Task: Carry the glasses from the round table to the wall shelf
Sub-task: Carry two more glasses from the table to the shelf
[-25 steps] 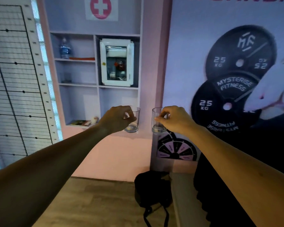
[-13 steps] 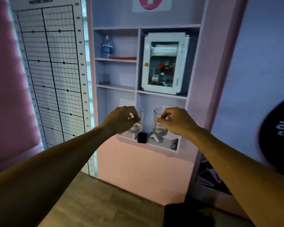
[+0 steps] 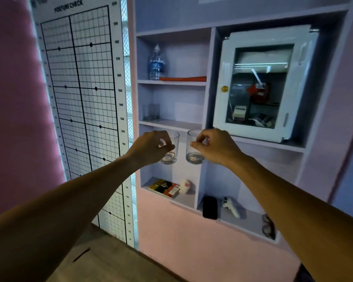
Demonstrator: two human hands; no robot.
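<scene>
Item: two glasses in transit; my left hand (image 3: 151, 147) pinches one glass (image 3: 171, 148), my right hand (image 3: 214, 147) the other glass (image 3: 193, 148), both held before the wall shelf (image 3: 171, 124); setting down remains.

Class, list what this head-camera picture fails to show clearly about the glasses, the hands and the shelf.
- Left glass: near side hidden by left hand.
- Right glass: partly hidden by right hand.
- Glasses on middle shelf: too dim and blurred to count.
- Cabinet contents: blurred by reflections.
</scene>
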